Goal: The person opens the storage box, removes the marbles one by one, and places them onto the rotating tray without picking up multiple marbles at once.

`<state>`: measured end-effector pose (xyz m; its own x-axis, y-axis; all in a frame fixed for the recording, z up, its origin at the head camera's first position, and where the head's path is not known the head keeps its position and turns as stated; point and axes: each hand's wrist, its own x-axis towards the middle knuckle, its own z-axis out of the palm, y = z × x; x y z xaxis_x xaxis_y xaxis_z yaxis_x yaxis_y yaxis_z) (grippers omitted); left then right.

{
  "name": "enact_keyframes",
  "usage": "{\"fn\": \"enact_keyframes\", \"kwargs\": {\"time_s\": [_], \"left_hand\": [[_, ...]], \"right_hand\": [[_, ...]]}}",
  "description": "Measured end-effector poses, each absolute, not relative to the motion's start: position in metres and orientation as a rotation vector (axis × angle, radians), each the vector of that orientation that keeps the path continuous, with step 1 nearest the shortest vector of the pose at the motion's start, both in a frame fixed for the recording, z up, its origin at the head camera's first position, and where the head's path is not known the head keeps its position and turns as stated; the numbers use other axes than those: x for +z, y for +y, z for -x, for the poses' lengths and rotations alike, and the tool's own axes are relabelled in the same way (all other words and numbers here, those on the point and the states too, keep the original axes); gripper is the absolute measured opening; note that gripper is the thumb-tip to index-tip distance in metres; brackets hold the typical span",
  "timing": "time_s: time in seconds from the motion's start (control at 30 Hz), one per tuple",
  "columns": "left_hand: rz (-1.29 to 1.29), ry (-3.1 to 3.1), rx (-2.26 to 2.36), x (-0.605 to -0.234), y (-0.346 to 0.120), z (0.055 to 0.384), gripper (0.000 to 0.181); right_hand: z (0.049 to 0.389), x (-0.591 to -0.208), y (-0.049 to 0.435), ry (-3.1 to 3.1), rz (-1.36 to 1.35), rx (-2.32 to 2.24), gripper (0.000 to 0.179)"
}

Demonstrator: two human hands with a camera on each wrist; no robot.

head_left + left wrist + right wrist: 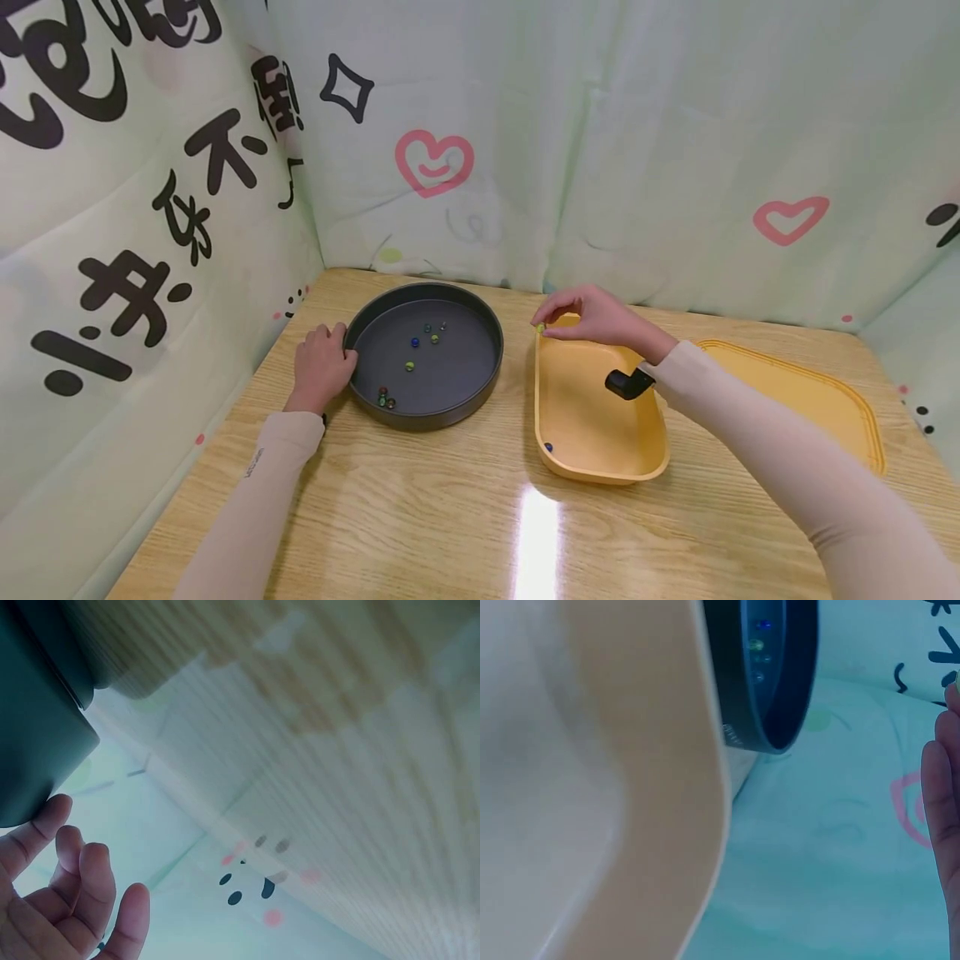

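A dark round pan (426,421) stands on the table with several marbles in it. My left hand (321,367) holds its left rim, thumb at the edge; in the left wrist view a fingertip (54,811) touches the outer wall and the other fingers are bent. A yellow-green marble (541,328) is pinched between the thumb and fingertips of my right hand (588,315), over the far left corner of a yellow plastic bin (592,478). One dark blue marble (548,447) lies in that bin's near left corner.
To the right of the bin, partly behind my right sleeve, lies a flat yellow lid (806,383). Inside the pan are a blue marble (415,342) and a yellow-green one (409,367). Printed curtains (525,167) hang along the table's back and left.
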<state>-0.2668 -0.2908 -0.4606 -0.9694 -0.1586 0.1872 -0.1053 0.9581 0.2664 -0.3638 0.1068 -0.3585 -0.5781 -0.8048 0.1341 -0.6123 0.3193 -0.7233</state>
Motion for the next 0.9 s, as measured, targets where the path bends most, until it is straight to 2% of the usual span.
{"fn": "enact_keyframes", "kwargs": {"time_s": [0.53,0.9], "left_hand": [[-0.194,-2.905,-0.308,-0.461,-0.293,0.269,0.039],[-0.201,-2.923,-0.297,-0.46,-0.292,0.269,0.04]], "right_hand": [[0.39,-0.364,0.034,2.29,1.259,-1.196,0.019],[0.389,-0.382,-0.019,2.195,1.264,-1.123,0.019]]}}
